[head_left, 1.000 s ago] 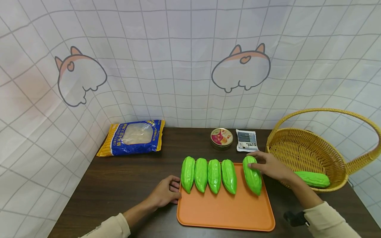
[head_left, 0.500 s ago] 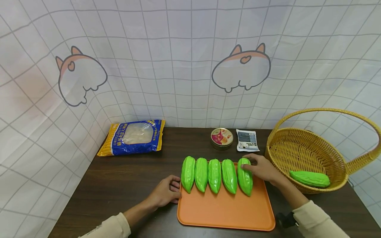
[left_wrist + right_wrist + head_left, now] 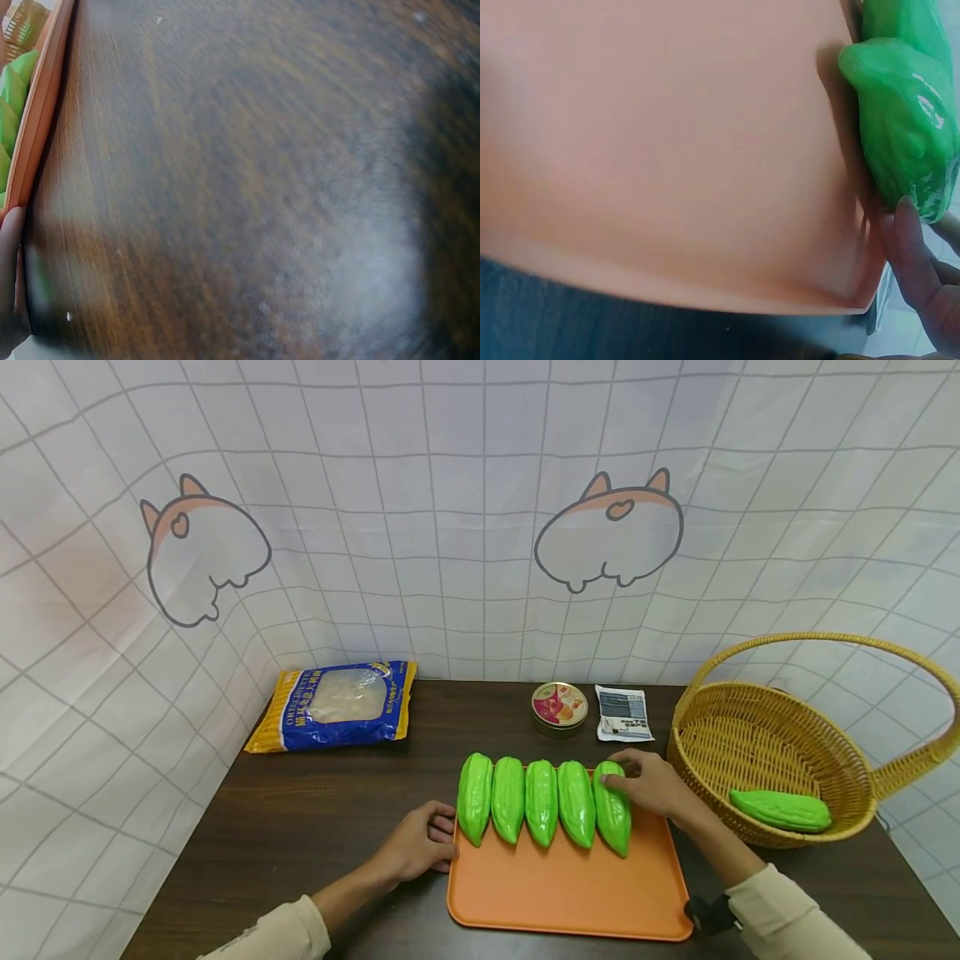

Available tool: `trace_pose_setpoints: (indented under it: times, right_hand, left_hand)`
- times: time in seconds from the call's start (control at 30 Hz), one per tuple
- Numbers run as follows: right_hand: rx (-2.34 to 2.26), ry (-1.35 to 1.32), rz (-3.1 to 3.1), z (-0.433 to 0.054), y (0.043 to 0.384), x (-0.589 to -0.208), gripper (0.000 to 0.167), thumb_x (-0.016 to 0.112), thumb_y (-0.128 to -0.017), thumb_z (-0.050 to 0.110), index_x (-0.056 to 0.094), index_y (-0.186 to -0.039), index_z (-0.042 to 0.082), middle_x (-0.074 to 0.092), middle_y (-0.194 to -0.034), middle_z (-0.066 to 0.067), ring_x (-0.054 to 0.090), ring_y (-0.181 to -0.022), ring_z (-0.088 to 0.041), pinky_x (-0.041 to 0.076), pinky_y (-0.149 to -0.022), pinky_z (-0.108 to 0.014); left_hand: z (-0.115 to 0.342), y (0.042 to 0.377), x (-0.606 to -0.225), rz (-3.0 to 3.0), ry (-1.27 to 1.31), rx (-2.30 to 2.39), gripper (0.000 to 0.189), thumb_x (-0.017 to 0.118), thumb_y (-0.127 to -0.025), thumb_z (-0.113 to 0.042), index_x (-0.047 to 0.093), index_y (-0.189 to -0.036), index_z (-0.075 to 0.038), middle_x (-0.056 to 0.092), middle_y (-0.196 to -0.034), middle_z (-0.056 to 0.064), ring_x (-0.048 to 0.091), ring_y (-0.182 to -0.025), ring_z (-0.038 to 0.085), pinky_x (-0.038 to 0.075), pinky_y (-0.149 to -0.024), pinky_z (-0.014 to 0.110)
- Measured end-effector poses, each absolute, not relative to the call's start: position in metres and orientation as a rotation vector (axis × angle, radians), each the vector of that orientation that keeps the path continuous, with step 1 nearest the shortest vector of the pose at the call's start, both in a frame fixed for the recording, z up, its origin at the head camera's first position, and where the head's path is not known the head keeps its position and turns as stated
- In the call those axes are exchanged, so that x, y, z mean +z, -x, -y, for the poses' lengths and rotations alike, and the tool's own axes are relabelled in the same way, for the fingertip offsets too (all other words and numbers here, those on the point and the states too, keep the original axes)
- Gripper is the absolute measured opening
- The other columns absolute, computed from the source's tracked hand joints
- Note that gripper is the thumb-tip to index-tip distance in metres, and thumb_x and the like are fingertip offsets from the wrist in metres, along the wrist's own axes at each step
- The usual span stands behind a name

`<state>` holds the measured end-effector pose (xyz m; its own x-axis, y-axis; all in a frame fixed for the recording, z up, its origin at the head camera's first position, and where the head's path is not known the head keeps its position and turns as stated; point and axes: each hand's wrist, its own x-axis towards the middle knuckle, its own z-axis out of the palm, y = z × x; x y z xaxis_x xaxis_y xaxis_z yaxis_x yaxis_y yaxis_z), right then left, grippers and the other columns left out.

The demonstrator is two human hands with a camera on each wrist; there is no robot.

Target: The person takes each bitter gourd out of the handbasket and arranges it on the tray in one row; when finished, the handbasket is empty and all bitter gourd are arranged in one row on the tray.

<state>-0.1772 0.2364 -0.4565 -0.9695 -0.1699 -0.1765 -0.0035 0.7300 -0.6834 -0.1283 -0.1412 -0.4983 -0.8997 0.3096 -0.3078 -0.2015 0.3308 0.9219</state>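
Note:
An orange tray (image 3: 562, 893) holds a side-by-side row of several glossy green bitter melons (image 3: 542, 802), their tapered ends pointing toward me. My right hand (image 3: 651, 785) holds the rightmost bitter melon (image 3: 613, 814) near its far end, thumb on one side and fingers over the other. In the right wrist view the thumb presses on that bitter melon (image 3: 911, 127). My left hand (image 3: 418, 843) grips the tray's left rim, its fingers partly hidden. The left wrist view catches the tray rim (image 3: 37, 120) with fingertips against it.
A wicker basket (image 3: 738, 752) with a tall handle stands at the right, one bitter melon (image 3: 780, 810) inside. Toward the back wall lie a blue-and-yellow pasta bag (image 3: 345, 706), a round tin (image 3: 558, 706) and a small white packet (image 3: 624, 714). The table (image 3: 300, 810) is dark wood.
My right hand has slid leftward with the bitter melon, bringing it down beside the others at the right end of the row. The left hand stays at the tray's rim.

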Motion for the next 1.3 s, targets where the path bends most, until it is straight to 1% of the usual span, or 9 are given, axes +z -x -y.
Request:
trace_pose_setpoints:
  times: [0.1, 0.33, 0.47, 0.6, 0.8, 0.97, 1.07, 1.17, 1.3]
  right_hand:
    - [-1.059, 0.133, -2.709, -0.236, 0.176, -0.456, 0.052, 0.068, -0.094, 0.033, 0.06, -0.131, -0.002, 0.066, -0.116, -0.025, 0.066, -0.101, -0.035, 0.058, -0.078, -0.042]
    - [-1.009, 0.166, -2.736, -0.24, 0.173, -0.45, 0.053, 0.065, -0.096, 0.039, 0.059, -0.131, 0.0, 0.065, -0.12, -0.025, 0.063, -0.11, -0.041, 0.057, -0.085, -0.05]
    - [-1.04, 0.214, -2.742, -0.248, 0.175, -0.441, 0.046, 0.065, -0.096, 0.036, 0.063, -0.125, 0.0, 0.069, -0.11, -0.017, 0.066, -0.097, -0.032, 0.058, -0.078, -0.044]
    - [-1.119, 0.295, -2.67, -0.264, 0.178, -0.425, 0.043, 0.063, -0.098, 0.029, 0.061, -0.125, -0.005, 0.069, -0.103, -0.018, 0.066, -0.085, -0.027, 0.06, -0.068, -0.037]
    - [-1.122, 0.313, -2.555, -0.299, 0.179, -0.39, 0.051, 0.059, -0.101, 0.033, 0.053, -0.136, -0.004, 0.064, -0.12, -0.026, 0.069, -0.097, -0.03, 0.063, -0.073, -0.039]
    - [-1.056, 0.281, -2.511, -0.335, 0.183, -0.372, 0.056, 0.055, -0.102, 0.036, 0.048, -0.143, -0.003, 0.061, -0.125, -0.027, 0.065, -0.106, -0.033, 0.063, -0.077, -0.04]
    - [-1.026, 0.227, -2.436, -0.358, 0.188, -0.37, 0.062, 0.052, -0.104, 0.037, 0.039, -0.148, -0.004, 0.053, -0.136, -0.033, 0.06, -0.116, -0.041, 0.063, -0.082, -0.043]
    - [-1.013, 0.16, -2.324, -0.376, 0.192, -0.372, 0.067, 0.05, -0.104, 0.038, 0.031, -0.151, -0.006, 0.036, -0.148, -0.039, 0.052, -0.126, -0.051, 0.062, -0.087, -0.047]
    - [-0.99, 0.098, -2.183, -0.39, 0.193, -0.377, 0.074, 0.047, -0.105, 0.04, 0.02, -0.154, -0.008, 0.017, -0.155, -0.041, 0.04, -0.133, -0.06, 0.06, -0.09, -0.052]
  left_hand:
    - [0.141, 0.129, -0.499, -2.168, -0.096, 1.601, 0.061, 0.073, -0.076, 0.003, 0.051, -0.132, 0.005, 0.056, -0.111, 0.017, 0.061, -0.09, 0.02, 0.064, -0.064, 0.036]
    - [0.141, 0.128, -0.498, -2.158, -0.096, 1.612, 0.061, 0.073, -0.075, 0.003, 0.051, -0.132, 0.006, 0.056, -0.111, 0.017, 0.061, -0.089, 0.02, 0.064, -0.064, 0.036]
    - [0.141, 0.128, -0.497, -2.16, -0.095, 1.606, 0.06, 0.073, -0.076, 0.003, 0.051, -0.132, 0.005, 0.056, -0.111, 0.017, 0.061, -0.089, 0.02, 0.064, -0.065, 0.036]
    - [0.14, 0.128, -0.496, -2.162, -0.09, 1.599, 0.061, 0.073, -0.076, 0.003, 0.051, -0.132, 0.005, 0.056, -0.111, 0.016, 0.061, -0.089, 0.02, 0.064, -0.064, 0.036]
    - [0.14, 0.128, -0.495, -2.161, -0.089, 1.599, 0.061, 0.073, -0.075, 0.003, 0.051, -0.132, 0.005, 0.056, -0.111, 0.016, 0.062, -0.089, 0.02, 0.064, -0.064, 0.036]
    - [0.139, 0.128, -0.496, -2.167, -0.092, 1.6, 0.06, 0.073, -0.075, 0.003, 0.051, -0.132, 0.005, 0.056, -0.111, 0.016, 0.061, -0.09, 0.02, 0.064, -0.064, 0.036]
    - [0.14, 0.128, -0.496, -2.17, -0.088, 1.596, 0.06, 0.073, -0.076, 0.003, 0.051, -0.132, 0.005, 0.056, -0.111, 0.016, 0.061, -0.09, 0.02, 0.064, -0.064, 0.036]
    - [0.14, 0.128, -0.497, -2.167, -0.086, 1.598, 0.06, 0.073, -0.076, 0.003, 0.051, -0.132, 0.005, 0.056, -0.111, 0.016, 0.061, -0.09, 0.02, 0.064, -0.064, 0.036]
    - [0.141, 0.128, -0.498, -2.164, -0.084, 1.603, 0.061, 0.073, -0.076, 0.003, 0.051, -0.132, 0.005, 0.056, -0.111, 0.016, 0.061, -0.089, 0.02, 0.064, -0.064, 0.036]
